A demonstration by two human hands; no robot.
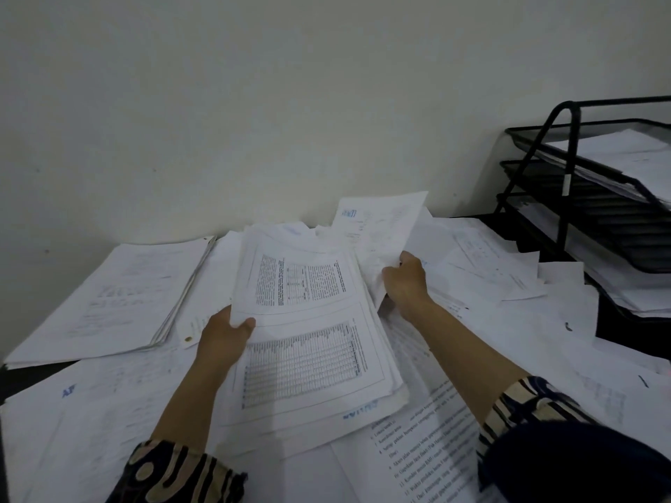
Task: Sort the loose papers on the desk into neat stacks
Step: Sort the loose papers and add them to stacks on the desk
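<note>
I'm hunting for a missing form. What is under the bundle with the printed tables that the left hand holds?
Under the bundle lie more loose sheets, one with a blue stamp at its near edge. The left hand grips the bundle's left edge. Whatever lies beneath its middle is covered.

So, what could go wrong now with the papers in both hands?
The left hand pinches the thick bundle by one edge only, so its sheets could fan out and slide off. The right hand holds a single sheet at its bottom, among overlapping loose papers; pulling may crease it or drag neighbours along.
</note>
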